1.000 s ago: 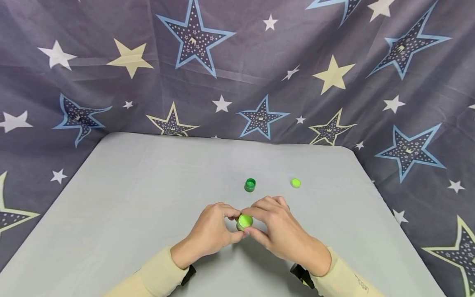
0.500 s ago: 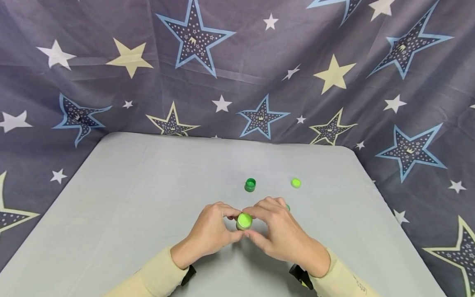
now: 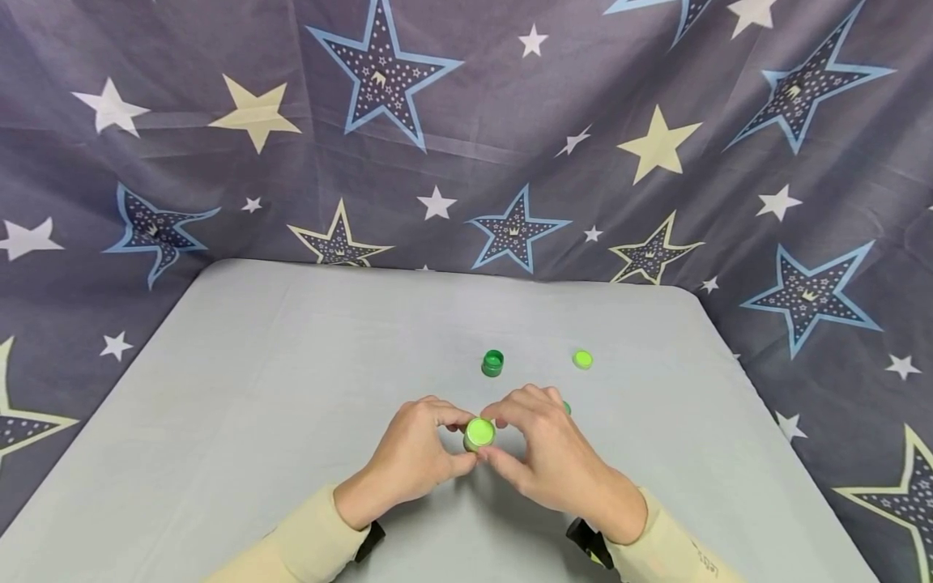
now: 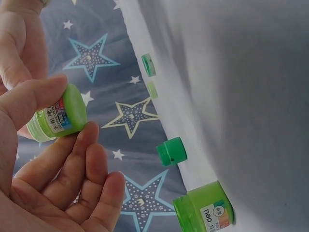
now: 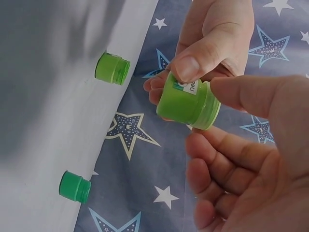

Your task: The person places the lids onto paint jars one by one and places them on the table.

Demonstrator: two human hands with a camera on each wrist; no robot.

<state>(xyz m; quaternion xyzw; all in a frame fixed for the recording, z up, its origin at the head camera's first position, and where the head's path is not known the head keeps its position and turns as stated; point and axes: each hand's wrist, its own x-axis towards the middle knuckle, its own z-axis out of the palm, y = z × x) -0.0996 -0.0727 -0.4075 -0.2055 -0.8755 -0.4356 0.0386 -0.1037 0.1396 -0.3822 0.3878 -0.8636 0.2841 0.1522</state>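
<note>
A small light green paint jar (image 3: 479,435) with a printed label is held up between my two hands over the table's front half. My left hand (image 3: 417,447) pinches its body between thumb and fingers. At the jar's paler, translucent top end, my right hand (image 3: 543,449) has its thumb and index finger on opposite sides of the rim. In the right wrist view, the remaining fingers (image 5: 212,188) of the right hand curl below without touching the jar. Whether a lid sits on this jar, I cannot tell.
On the table stand an open dark green jar (image 3: 492,363) and a second light green jar (image 4: 205,208), the latter hidden in the head view. Farther right lies a flat light green piece (image 3: 583,359). Behind my right hand a green item (image 3: 566,407) peeks out. Star-patterned cloth surrounds the table.
My right fingertips have shifted slightly around the jar's rim, and the jar's top has turned a little. The green item behind my right hand has come partly into sight. The left hand stays put.
</note>
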